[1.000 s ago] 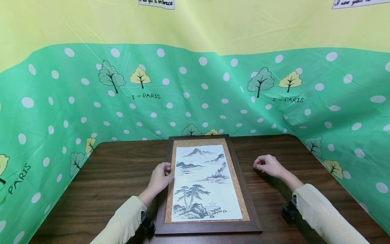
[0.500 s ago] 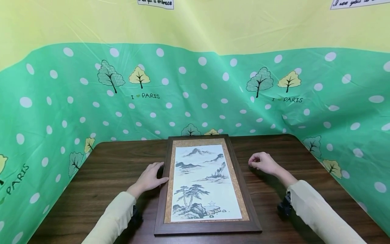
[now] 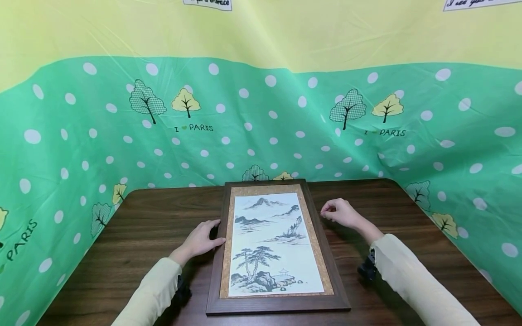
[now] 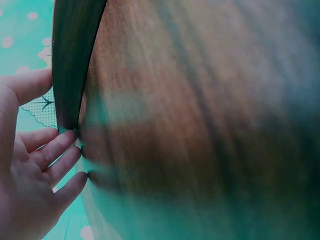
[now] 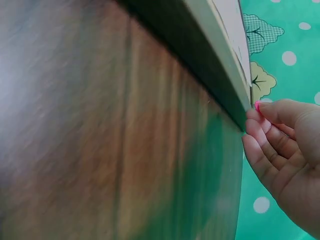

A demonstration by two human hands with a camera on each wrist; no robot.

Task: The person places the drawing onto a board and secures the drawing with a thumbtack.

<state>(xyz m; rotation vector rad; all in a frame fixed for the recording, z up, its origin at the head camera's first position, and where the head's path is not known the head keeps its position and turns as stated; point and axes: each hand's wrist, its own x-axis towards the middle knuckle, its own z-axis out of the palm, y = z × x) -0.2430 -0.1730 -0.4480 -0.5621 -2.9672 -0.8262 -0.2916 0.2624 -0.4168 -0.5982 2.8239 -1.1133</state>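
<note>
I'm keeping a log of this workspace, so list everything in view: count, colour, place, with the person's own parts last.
Wood-grain table: 1, dark brown, beneath the frame.
Rectangular wood-look frame: 1, dark brown, mid-table.
Cork backing panel: 1, tan, inside the frame.
Paper landscape print: 1, white with dark ink, on the cork.
Polka-dot tree-print cloth: 1 visible expanse, green and yellow, behind and around the table.
Small object, mostly hidden: 1, pink, between right thumb and fingers.
Wrist cameras: 2, black, one per wrist.
Long sleeves: 2, cream, on the forearms.
Left grip: 1, bare, at the frame's left edge.
Right grip: 1, bare, just right of the frame.
</note>
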